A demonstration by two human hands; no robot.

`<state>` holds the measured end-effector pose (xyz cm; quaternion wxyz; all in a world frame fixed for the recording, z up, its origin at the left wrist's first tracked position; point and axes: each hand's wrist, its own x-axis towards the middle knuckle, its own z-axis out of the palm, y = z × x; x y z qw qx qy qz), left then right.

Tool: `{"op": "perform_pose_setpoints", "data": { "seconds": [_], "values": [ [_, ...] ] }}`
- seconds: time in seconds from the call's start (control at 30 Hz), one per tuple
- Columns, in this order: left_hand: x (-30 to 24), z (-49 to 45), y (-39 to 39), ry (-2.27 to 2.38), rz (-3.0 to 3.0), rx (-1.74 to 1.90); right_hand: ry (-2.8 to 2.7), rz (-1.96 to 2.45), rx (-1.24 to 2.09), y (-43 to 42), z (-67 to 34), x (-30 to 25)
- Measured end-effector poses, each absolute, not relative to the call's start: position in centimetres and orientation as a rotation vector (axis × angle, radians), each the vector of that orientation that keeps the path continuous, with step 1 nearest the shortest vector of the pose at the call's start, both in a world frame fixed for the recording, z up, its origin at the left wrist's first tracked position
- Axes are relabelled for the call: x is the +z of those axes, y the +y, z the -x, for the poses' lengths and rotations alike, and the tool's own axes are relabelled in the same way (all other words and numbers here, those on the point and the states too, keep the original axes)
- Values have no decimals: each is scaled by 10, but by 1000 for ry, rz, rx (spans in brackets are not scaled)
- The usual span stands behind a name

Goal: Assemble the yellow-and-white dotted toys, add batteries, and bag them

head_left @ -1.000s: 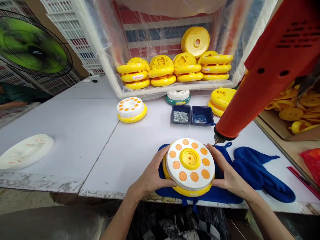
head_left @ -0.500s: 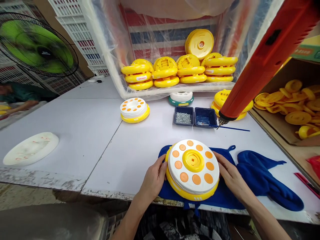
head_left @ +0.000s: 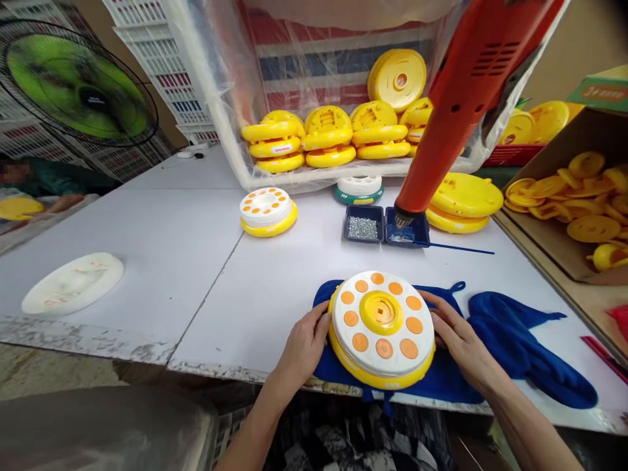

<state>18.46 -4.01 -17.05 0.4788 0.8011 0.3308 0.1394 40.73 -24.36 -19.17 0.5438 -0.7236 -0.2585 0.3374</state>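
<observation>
A round toy point(head_left: 382, 327) with a white top, orange dots and a yellow hub lies on a blue cloth point(head_left: 515, 353) at the table's near edge. My left hand point(head_left: 303, 345) presses against its left side, fingers curled round the rim. On the toy's right side my right hand point(head_left: 458, 340) grips the rim too. A red power screwdriver point(head_left: 451, 98) hangs from above, its tip over the small blue tray point(head_left: 407, 230).
A second blue tray point(head_left: 363, 227) holds small screws. Another finished toy point(head_left: 267, 210) sits further back. Yellow discs point(head_left: 326, 140) are stacked in a plastic-lined crate, and more point(head_left: 464, 199) lie at right. A box point(head_left: 579, 209) of yellow parts, a white disc point(head_left: 73, 282), a fan point(head_left: 73, 82).
The hanging screwdriver has swung left and away from the toy, toward the blue trays. Both hands have stayed on the toy's sides. The view has shifted slightly.
</observation>
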Motion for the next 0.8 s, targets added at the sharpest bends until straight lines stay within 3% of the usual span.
{"op": "perform_pose_setpoints", "data": {
  "seconds": [0.1,0.27,0.4,0.6,0.8],
  "values": [
    [-153,-171,-54,796,-2095,552,-534,1666,806,-252,-397,-173],
    [-125,-148,-92,385,-2495,612,-697,1505,718,-256,-336,-129],
    [-128,-138,-92,698,-2500,853,-1037,1432,616,-236,-282,-119],
    [-129,-123,-52,1167,-1796,986,-1180,1599,549,-225,-319,-145],
    [-119,-134,-28,1057,-1030,942,-1187,1909,506,-237,-359,-151]
  ]
}}
